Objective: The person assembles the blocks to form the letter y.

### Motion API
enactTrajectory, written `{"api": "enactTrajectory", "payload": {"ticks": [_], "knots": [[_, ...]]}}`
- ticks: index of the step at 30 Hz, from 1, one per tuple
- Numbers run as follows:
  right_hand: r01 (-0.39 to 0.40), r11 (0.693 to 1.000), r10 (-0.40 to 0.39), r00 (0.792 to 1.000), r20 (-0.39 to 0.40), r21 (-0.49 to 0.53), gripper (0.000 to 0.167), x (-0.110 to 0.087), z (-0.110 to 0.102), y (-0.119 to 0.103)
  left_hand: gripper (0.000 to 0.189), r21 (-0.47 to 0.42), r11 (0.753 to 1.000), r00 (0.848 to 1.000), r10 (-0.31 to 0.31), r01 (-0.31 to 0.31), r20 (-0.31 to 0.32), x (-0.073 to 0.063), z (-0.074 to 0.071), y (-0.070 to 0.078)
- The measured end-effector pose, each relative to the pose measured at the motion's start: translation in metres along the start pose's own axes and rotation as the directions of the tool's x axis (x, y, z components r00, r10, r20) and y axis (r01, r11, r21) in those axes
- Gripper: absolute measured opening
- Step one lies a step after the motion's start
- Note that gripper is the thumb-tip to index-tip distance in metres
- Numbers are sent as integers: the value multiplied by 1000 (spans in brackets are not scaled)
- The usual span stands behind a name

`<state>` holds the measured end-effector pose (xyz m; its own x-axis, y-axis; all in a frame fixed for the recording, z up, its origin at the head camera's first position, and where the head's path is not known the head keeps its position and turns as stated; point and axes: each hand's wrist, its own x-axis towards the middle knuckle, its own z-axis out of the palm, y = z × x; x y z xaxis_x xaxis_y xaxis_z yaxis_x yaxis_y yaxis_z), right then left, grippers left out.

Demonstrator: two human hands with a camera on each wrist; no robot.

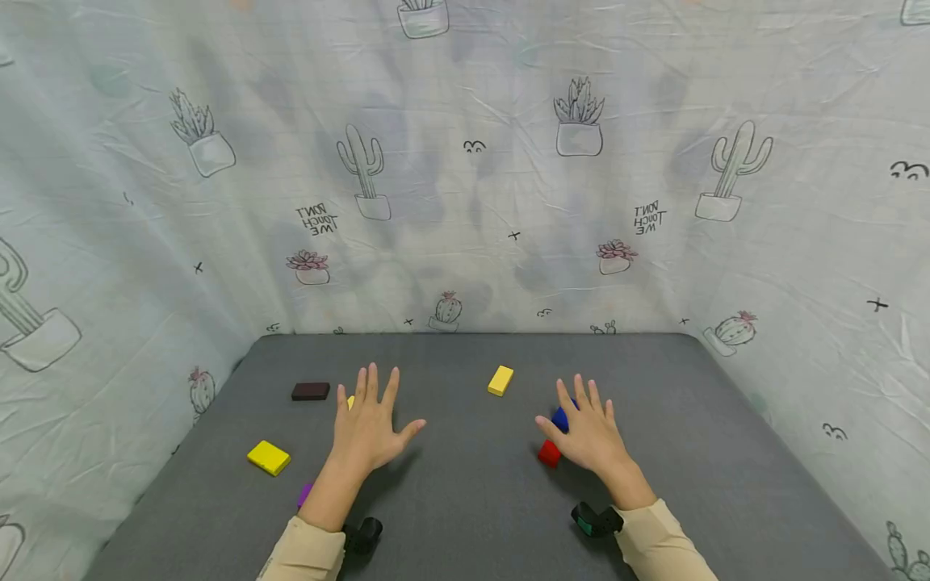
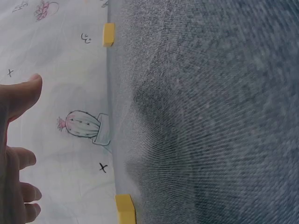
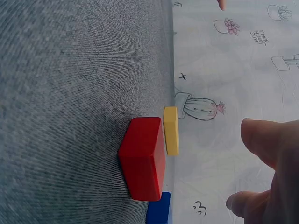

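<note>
Both hands hover over a grey table with fingers spread and palms down, holding nothing. My left hand (image 1: 369, 432) overlaps a yellow block (image 1: 351, 402), mostly hidden behind its fingers in the head view. Under the left forearm a purple block (image 1: 305, 493) peeks out. My right hand (image 1: 590, 432) is above a red block (image 1: 550, 453) and a blue block (image 1: 561, 418), which it partly covers. In the right wrist view the red block (image 3: 142, 158) stands large in front, the blue block (image 3: 159, 208) beside it.
A dark brown block (image 1: 310, 391) and a bright yellow block (image 1: 269, 457) lie at the left. Another yellow block (image 1: 500, 381) lies toward the back middle. A white printed curtain (image 1: 472, 186) hangs behind the grey table (image 1: 472, 500) and along its sides.
</note>
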<state>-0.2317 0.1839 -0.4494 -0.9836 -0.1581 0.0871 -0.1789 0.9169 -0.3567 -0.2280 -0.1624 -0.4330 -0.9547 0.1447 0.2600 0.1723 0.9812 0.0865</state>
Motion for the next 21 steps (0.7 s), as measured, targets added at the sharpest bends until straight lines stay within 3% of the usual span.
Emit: {"api": "enactTrajectory", "payload": {"ticks": [10,21], "knots": [[9,1000,-8,1000,-29,27,84,-2,1,2,91,-14,999,998,42,-43,-44,-2,3,3],[-28,986,36,998,-46,166,87,-3,2,11,88,-67,990,987,119,-127,-108,-6,2,12]]}}
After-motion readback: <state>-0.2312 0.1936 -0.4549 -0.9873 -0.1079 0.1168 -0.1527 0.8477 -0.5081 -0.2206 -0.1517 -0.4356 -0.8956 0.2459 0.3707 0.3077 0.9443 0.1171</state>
